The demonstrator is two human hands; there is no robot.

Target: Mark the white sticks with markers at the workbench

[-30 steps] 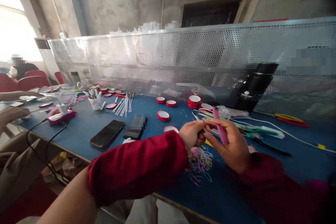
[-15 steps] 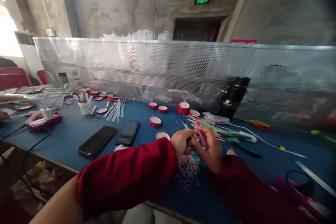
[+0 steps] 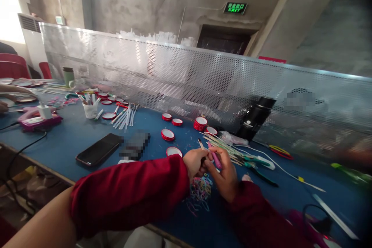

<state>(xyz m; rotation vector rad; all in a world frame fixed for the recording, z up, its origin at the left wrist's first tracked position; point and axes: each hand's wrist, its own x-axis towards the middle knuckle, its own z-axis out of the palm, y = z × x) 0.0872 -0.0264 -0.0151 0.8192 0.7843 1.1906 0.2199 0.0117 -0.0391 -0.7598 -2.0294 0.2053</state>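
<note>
Both my hands meet over the blue table [image 3: 72,143], each arm in a dark red sleeve. My right hand [image 3: 225,172] is closed around a pink pen-like stick [image 3: 214,158] that points up and away. My left hand [image 3: 196,162] is pinched shut against the stick's lower end; what it grips is too small to name. Just below the hands lies a loose heap of coloured rubber bands [image 3: 199,192]. Thin pale sticks [image 3: 223,143] lie fanned out behind the hands.
Red-rimmed lids [image 3: 167,135] and a stack of them [image 3: 200,123] dot the table. Two phones [image 3: 99,149] lie to the left, green-handled pliers [image 3: 255,161] and a black flask [image 3: 255,118] to the right. A perforated metal screen [image 3: 186,73] backs the table. Another person's hand [image 3: 8,91] works far left.
The view has swung right and tilted, so the hands sit lower and smaller in frame. They stay joined on the pink stick, which now leans more to the left.
</note>
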